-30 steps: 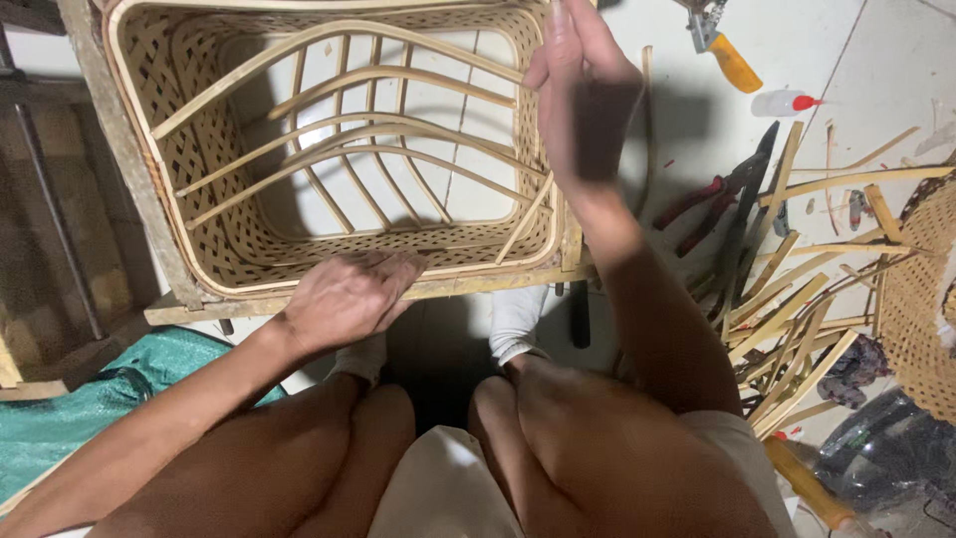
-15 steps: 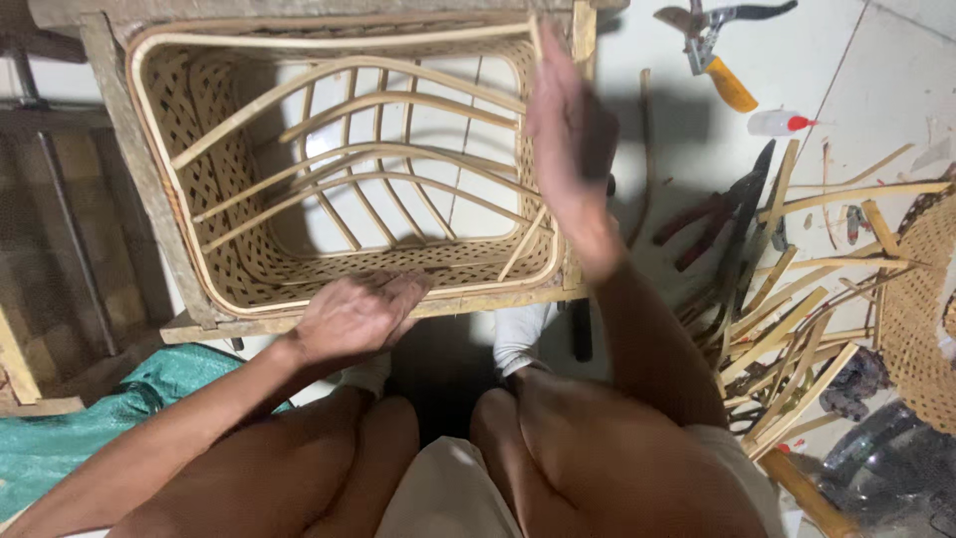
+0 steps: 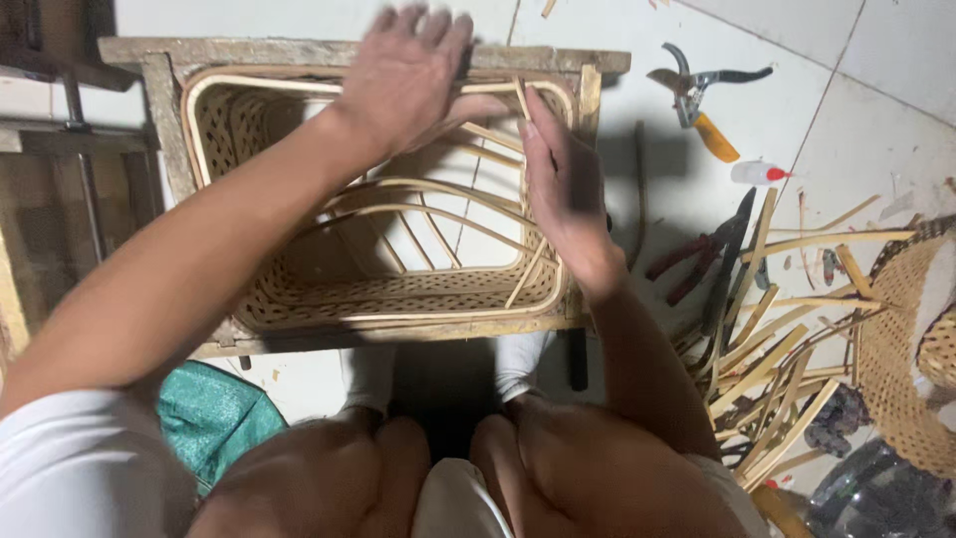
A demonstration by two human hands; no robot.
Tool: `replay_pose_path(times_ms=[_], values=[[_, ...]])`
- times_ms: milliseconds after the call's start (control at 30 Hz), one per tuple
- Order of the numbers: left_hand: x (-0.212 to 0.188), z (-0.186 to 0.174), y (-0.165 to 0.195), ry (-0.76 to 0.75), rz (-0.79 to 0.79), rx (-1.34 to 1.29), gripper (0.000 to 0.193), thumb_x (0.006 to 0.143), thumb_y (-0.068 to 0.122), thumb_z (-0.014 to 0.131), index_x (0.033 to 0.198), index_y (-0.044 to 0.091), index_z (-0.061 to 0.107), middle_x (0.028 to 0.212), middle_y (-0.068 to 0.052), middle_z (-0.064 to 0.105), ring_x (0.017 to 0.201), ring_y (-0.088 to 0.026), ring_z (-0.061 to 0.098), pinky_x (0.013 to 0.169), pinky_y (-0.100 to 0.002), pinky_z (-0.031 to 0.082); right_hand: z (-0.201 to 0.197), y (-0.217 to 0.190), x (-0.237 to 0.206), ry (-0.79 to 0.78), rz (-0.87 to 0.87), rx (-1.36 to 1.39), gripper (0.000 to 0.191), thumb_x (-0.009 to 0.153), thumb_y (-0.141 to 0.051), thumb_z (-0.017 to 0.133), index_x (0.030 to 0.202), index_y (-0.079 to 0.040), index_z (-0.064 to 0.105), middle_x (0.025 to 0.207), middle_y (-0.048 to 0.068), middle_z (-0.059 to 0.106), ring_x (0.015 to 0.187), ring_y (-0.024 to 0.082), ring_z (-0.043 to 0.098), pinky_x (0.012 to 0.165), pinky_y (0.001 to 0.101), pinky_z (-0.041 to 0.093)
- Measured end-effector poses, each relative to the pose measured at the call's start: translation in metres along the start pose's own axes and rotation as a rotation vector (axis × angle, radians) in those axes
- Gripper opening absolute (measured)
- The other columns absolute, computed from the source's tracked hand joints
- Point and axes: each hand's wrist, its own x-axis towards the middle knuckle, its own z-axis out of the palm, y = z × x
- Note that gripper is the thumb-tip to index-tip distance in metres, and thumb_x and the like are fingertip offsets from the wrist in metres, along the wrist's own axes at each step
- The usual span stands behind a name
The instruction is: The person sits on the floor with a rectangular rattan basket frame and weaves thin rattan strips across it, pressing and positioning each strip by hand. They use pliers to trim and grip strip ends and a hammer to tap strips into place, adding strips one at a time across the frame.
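We saw the woven bamboo basket lying on the tiled floor inside its wooden frame, its open mouth facing up at us and its bent bamboo ribs curving across the inside; it sat between our feet, as it had a second before, though the whole of it now lay lower in view, so our head had tilted forward. The larger change was in the left hand; a second earlier it had rested flat on the near edge of the frame, and now it had crossed over the basket to the far rim, fingers spread and loosely open, pressing on the rim rather than gripping anything that we could make out. The right hand had come down from the far right corner to the right side wall; its fingers lay nearly straight along a thin bamboo strip, the thumb hidden, so we could not tell whether it pinched the strip or only steadied it. Both hands thus met at the far right corner; we judged the work had moved there. Beside us lay loose bamboo strips, pruning shears and a small glue bottle.
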Motion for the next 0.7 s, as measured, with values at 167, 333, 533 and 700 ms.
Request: replay_pose_path(times_ms=[167, 333, 533, 700], values=[[-0.003, 0.039, -0.005, -0.377, -0.065, -0.211, 0.081, 0.103, 0.078, 0.04, 0.096, 0.001, 0.064, 0.085, -0.016, 0.067, 0.072, -0.027, 0.068, 0.062, -0.042, 0.054, 0.002, 0.0, -0.001, 0.015, -0.128, 0.027, 0.044, 0.116, -0.026, 0.045, 0.154, -0.003, 0.049, 0.147, 0.027, 0.06, 0.134, 0.032, 0.062, 0.11, 0.0385, 0.051], [-0.01, 0.048, -0.004, -0.271, -0.046, -0.145, 0.077, 0.106, 0.076, 0.042, 0.089, 0.005, 0.064, 0.078, -0.012, 0.065, 0.064, -0.023, 0.066, 0.056, -0.038, 0.052, 0.0, 0.001, -0.001, -0.118, 0.143, 0.054, 0.049, 0.109, -0.029, 0.04, 0.152, -0.007, 0.044, 0.15, 0.023, 0.051, 0.13, 0.031, 0.061, 0.108, 0.036, 0.051], [-0.01, 0.052, -0.005, -0.184, -0.032, -0.104, 0.079, 0.109, 0.079, 0.046, 0.09, 0.005, 0.065, 0.077, -0.01, 0.066, 0.065, -0.023, 0.067, 0.055, -0.037, 0.052, 0.0, -0.002, 0.0, -0.113, 0.014, 0.067, 0.048, 0.113, -0.024, 0.041, 0.153, 0.002, 0.042, 0.148, 0.028, 0.054, 0.134, 0.035, 0.058, 0.113, 0.0393, 0.047], [-0.013, 0.053, -0.007, -0.203, -0.035, -0.124, 0.075, 0.106, 0.077, 0.045, 0.087, 0.007, 0.065, 0.075, -0.009, 0.066, 0.062, -0.022, 0.066, 0.055, -0.038, 0.052, 0.0, -0.002, -0.005, -0.122, 0.076, 0.053, 0.048, 0.109, -0.023, 0.043, 0.151, 0.0, 0.043, 0.138, 0.024, 0.064, 0.123, 0.029, 0.068, 0.106, 0.037, 0.054]])
